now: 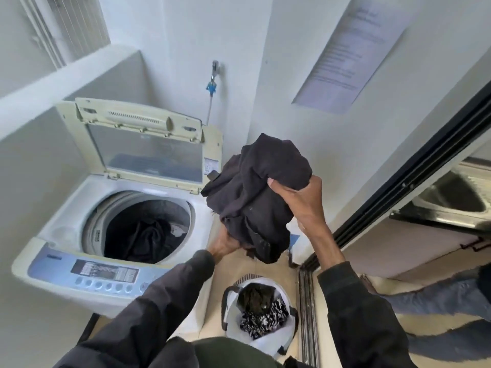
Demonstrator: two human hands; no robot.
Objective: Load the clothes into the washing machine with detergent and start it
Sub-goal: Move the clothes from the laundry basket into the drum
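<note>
Loading step: clothes bundle (255, 197) clasped by left hand (225, 244) below, right hand (303, 205) above; transfer over the drum (164, 208) is judged next.

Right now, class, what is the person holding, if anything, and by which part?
A bunched dark garment, held in both hands: the right hand grips its upper right side, the left hand holds it from beneath.

Dark bundled garment (259, 192) beside open washer (119, 208)
</note>
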